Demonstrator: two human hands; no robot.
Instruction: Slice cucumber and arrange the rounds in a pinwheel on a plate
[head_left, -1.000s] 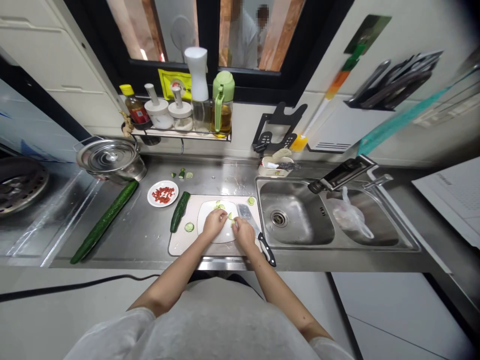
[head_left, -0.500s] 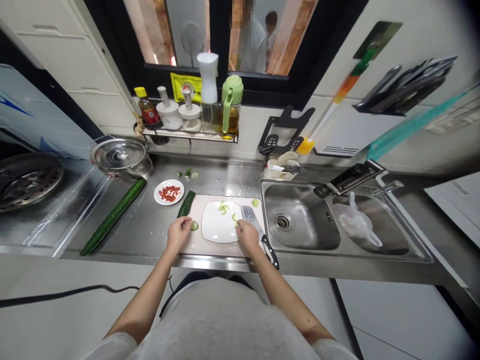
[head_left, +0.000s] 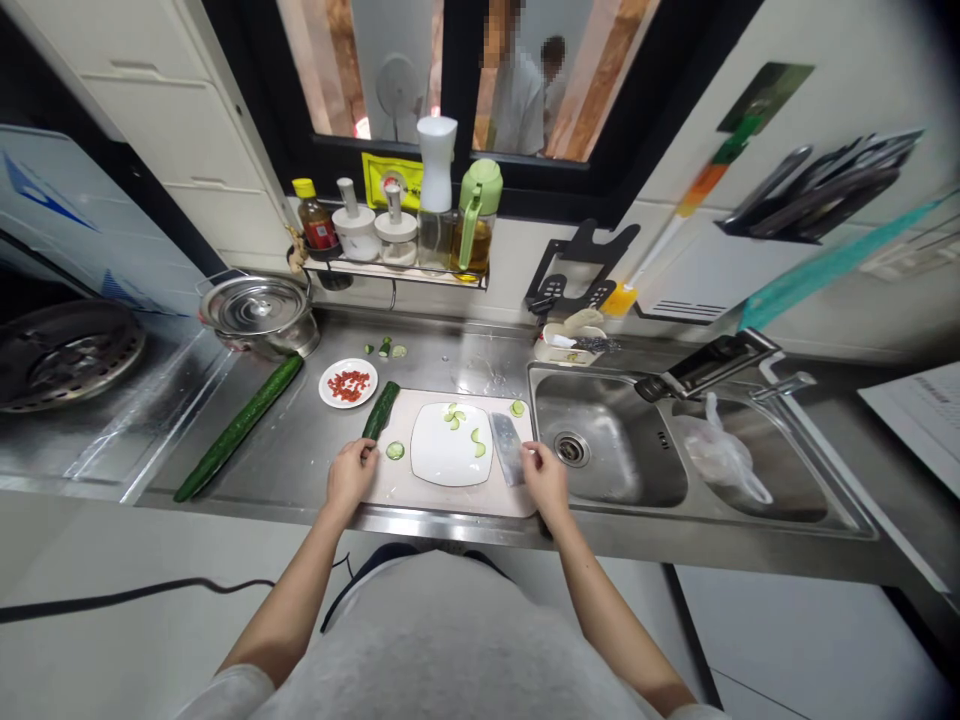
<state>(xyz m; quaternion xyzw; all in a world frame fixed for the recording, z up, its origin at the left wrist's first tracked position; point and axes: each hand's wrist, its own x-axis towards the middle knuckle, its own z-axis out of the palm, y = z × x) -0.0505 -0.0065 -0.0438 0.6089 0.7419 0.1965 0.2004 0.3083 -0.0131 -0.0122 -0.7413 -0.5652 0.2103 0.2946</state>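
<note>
My left hand [head_left: 351,474] is closed at the near end of a short dark-green cucumber [head_left: 381,410]. That cucumber lies along the left edge of a pale cutting board [head_left: 465,502]. A cut cucumber slice [head_left: 394,451] rests just right of my left fingers. On the board, a white square plate [head_left: 451,468] bears several thin cucumber pieces [head_left: 454,416]. Beside it lies a wide-bladed kitchen knife [head_left: 506,440]. My right hand [head_left: 547,482] has its fingers curled next to the blade and hides the handle; whether it grips the handle I cannot tell.
A long cucumber [head_left: 244,425] lies left, near a lidded steel pot [head_left: 259,308]. Chopped red pieces sit on a small white plate [head_left: 369,375]. Cucumber ends [head_left: 385,347] lie behind. A double sink [head_left: 611,485] adjoins the board's right. Bottles [head_left: 319,222] stand on the wall shelf.
My right hand has left the plate and moved right to the knife, leaving a cucumber piece on the plate. My left hand has shifted slightly left to the short cucumber's end.
</note>
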